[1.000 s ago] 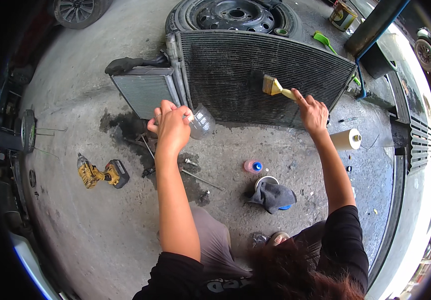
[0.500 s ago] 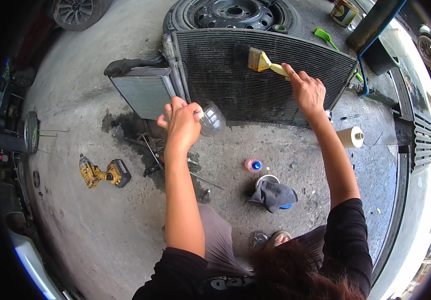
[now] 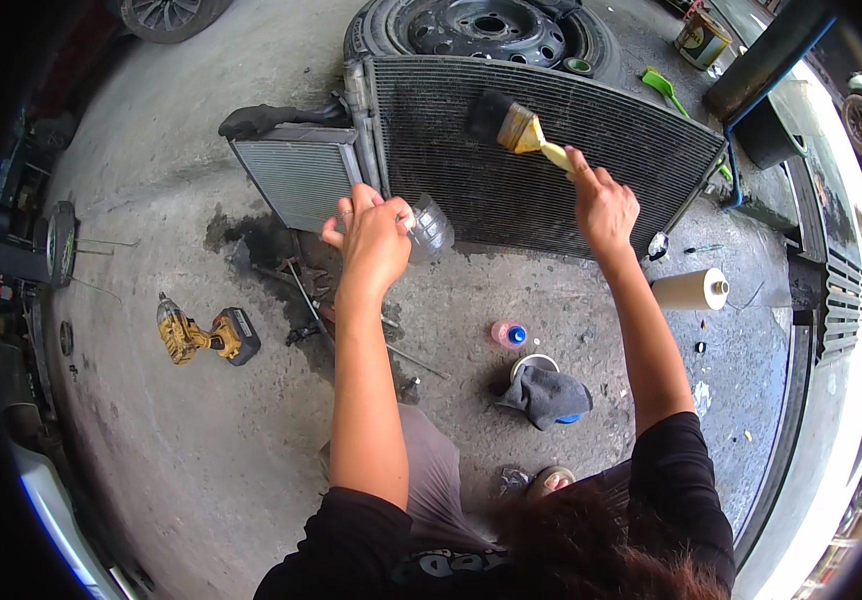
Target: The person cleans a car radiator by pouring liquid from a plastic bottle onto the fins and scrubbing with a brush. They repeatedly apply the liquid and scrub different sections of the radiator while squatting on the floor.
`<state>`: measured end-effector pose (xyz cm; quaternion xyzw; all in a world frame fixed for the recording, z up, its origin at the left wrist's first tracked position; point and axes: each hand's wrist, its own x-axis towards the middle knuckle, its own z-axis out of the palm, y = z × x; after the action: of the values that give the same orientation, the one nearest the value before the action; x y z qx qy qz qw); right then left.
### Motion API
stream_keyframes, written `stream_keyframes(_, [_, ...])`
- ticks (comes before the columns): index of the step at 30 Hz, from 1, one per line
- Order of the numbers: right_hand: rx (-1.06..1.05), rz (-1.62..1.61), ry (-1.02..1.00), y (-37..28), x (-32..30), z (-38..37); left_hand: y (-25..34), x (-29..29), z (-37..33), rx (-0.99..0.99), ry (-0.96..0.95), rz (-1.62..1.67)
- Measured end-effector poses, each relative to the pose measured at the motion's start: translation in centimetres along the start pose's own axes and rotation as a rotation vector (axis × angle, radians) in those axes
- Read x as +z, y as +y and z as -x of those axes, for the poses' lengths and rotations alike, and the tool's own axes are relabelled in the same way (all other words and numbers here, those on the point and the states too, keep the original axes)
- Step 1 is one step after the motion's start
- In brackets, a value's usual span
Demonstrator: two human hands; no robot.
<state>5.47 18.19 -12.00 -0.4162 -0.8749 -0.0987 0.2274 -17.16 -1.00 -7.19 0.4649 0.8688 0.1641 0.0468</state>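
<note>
The left hand (image 3: 371, 245) hides part of the clear plastic bottle (image 3: 434, 229).

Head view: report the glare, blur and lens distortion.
Head view, far right: glare washes out the floor strip; head view, centre: the paintbrush has dark bristles that look soft and merge with the radiator, while the clear plastic bottle catches pale highlights; head view, rim: fisheye curvature bows straight edges, and black fills the corners.
</note>
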Motion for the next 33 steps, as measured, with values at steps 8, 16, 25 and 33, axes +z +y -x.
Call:
stream_keyframes(8, [-0.16, 0.117, -0.504, 3.9, 8.0, 11.3, 2.1, 0.0, -0.7, 0.061, 0.001, 0.129])
stream_keyframes(16, [0.031, 0.041, 0.102, 4.9, -4.1, -1.1, 2.7, 1.3, -0.9, 0.028, -0.039, 0.165])
stream_keyframes(25, [0.014, 0.104, -0.358, 5.6, 2.2, 10.5, 3.3, 1.0, -0.7, 0.074, -0.017, 0.133])
stream_keyframes(33, [0.518, -0.134, 0.068, 5.3, 0.6, 7.8, 3.7, 1.1, -0.6, 0.089, -0.05, 0.056])
